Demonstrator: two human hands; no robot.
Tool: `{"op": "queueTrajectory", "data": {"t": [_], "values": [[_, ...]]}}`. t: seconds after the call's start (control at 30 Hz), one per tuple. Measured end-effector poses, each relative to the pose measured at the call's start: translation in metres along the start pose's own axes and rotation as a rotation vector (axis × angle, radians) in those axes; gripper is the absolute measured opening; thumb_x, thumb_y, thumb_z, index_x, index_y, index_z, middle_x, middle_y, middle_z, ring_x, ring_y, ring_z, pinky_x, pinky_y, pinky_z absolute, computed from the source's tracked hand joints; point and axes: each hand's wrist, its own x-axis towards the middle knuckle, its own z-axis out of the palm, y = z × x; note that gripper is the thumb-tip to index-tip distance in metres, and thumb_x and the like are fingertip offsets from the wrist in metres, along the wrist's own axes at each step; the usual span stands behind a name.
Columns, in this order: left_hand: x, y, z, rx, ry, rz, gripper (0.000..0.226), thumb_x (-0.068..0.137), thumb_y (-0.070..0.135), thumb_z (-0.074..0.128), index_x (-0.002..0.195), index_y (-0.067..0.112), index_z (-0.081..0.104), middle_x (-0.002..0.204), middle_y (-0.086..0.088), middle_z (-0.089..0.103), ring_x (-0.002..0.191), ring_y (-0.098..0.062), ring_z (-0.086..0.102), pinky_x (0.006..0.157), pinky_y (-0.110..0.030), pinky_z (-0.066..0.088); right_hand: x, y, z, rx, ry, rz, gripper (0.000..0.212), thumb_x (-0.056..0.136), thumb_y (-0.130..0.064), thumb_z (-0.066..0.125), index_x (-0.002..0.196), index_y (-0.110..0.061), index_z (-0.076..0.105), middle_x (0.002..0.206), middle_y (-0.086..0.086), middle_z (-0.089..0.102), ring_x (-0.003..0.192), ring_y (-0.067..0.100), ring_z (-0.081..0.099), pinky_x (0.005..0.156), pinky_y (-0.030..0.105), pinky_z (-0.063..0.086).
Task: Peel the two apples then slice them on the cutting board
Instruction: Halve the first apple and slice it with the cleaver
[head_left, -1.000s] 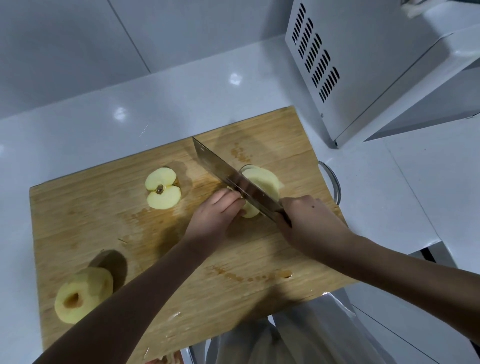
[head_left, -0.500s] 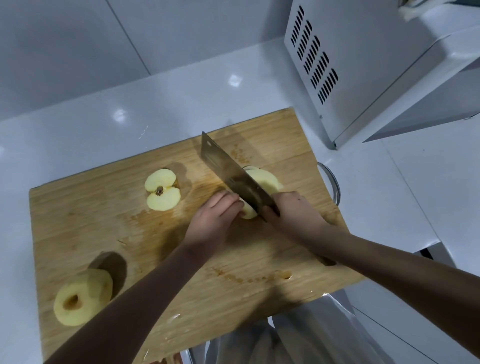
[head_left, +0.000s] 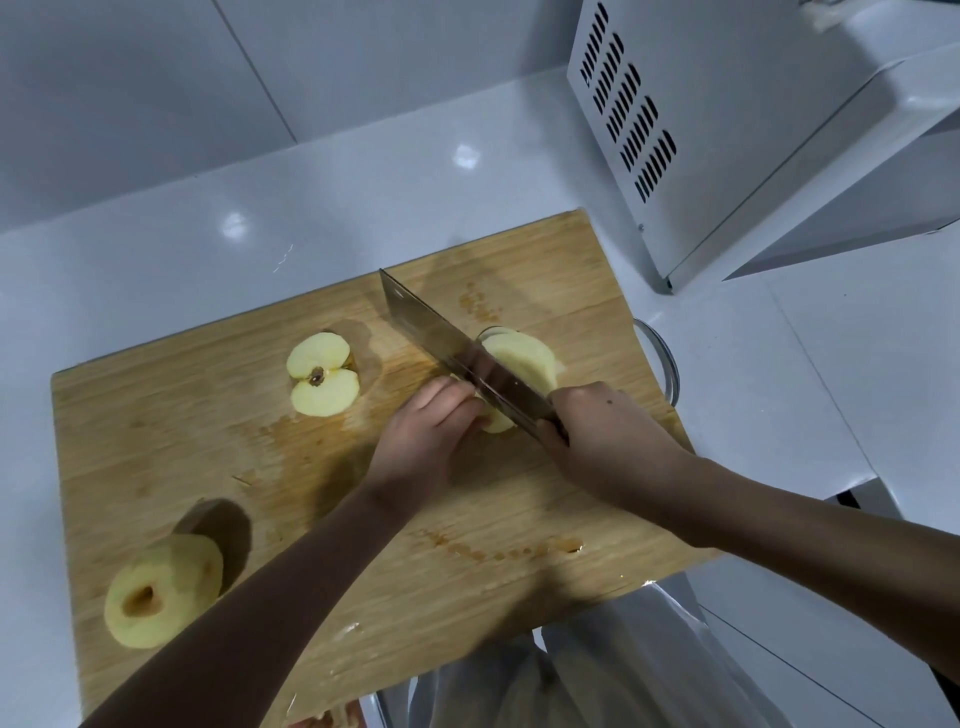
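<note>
Through the head camera, the cleaver has slid slightly back toward the person since half a second ago, its blade down in the apple half on the right of the cutting board. The right hand, drawn back with it, wraps the handle. The left hand keeps curled fingers on that half. The other half and the peeled whole apple lie unmoved.

We read no text, label, brand, number or sign here. Nothing legible on the knife, the white appliance with its vented panel, or the cutting board.
</note>
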Motion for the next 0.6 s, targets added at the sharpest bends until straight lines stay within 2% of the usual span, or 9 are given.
{"op": "queueTrajectory", "data": {"t": [0.17,0.23,0.3,0.37,0.43,0.6], "values": [[-0.001,0.0,0.0,-0.007,-0.004,-0.011,0.027,0.086,0.024,0.051,0.093,0.007,0.07,0.102,-0.011,0.068,0.099,-0.022,0.054,0.076,-0.037,0.054,0.021,-0.003,0.027,-0.064,-0.038,0.074,0.016,0.096,-0.014,0.043,0.102,-0.008,0.056,0.09,0.008,0.054,0.075,0.02,0.044,0.063,0.029,0.034],[-0.002,-0.002,0.002,-0.002,0.01,0.001,0.027,0.086,0.022,0.052,0.094,0.004,0.07,0.101,-0.013,0.068,0.1,-0.022,0.051,0.077,-0.038,0.054,0.025,-0.002,0.033,-0.057,-0.03,0.081,0.016,0.096,-0.015,0.043,0.102,-0.007,0.055,0.092,0.009,0.054,0.076,0.021,0.042,0.065,0.029,0.033],[-0.002,-0.004,0.002,0.0,0.023,0.022,0.024,0.086,0.02,0.053,0.094,0.004,0.069,0.101,-0.013,0.068,0.101,-0.022,0.051,0.077,-0.038,0.055,0.024,0.002,0.032,-0.03,-0.028,0.08,0.015,0.096,-0.016,0.044,0.1,-0.008,0.056,0.093,0.011,0.056,0.079,0.024,0.048,0.066,0.029,0.033],[-0.001,-0.004,0.002,0.004,0.031,0.044,0.022,0.086,0.018,0.054,0.094,0.004,0.069,0.1,-0.012,0.067,0.1,-0.021,0.051,0.077,-0.036,0.054,0.02,0.004,0.026,0.016,-0.01,0.073,0.015,0.096,-0.018,0.043,0.088,-0.012,0.053,0.084,0.008,0.052,0.08,0.026,0.052,0.066,0.028,0.032],[0.0,-0.002,-0.001,0.012,0.038,0.056,0.022,0.085,0.017,0.054,0.093,0.004,0.069,0.098,-0.012,0.067,0.099,-0.021,0.051,0.077,-0.034,0.051,0.011,0.003,0.015,0.083,0.029,0.068,0.023,0.096,-0.023,0.043,0.074,-0.016,0.044,0.077,0.004,0.048,0.072,0.023,0.049,0.062,0.028,0.031],[-0.003,-0.003,0.0,0.004,0.042,0.054,0.02,0.087,0.015,0.055,0.094,0.002,0.068,0.098,-0.012,0.065,0.096,-0.022,0.051,0.074,-0.034,0.051,-0.007,0.001,-0.002,0.084,0.069,0.01,0.02,0.096,-0.024,0.043,0.079,-0.014,0.046,0.075,0.003,0.05,0.068,0.02,0.048,0.053,0.03,0.03]]}}
